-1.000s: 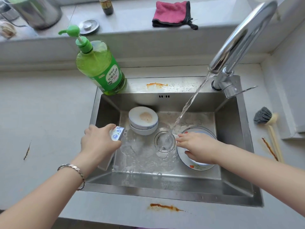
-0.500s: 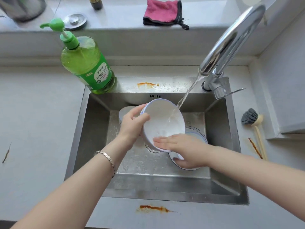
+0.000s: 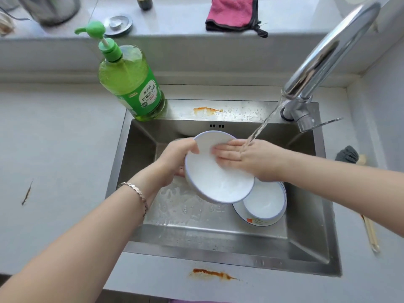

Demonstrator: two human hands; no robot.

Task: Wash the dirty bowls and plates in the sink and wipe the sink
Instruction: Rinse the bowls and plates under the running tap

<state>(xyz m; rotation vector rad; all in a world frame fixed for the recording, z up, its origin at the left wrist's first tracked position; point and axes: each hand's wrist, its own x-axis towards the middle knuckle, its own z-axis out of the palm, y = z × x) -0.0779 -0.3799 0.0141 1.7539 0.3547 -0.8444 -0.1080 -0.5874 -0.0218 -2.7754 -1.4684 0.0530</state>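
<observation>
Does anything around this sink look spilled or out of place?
Yes. An orange smear sits on the sink behind the basin, a second smear on the counter in front, a thin streak far left. They look like unwiped sauce. The water stream also hits the right hand, not the bowl.

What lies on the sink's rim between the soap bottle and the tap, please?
In the head view, an orange stain and water drops lie on the steel rim.
</observation>
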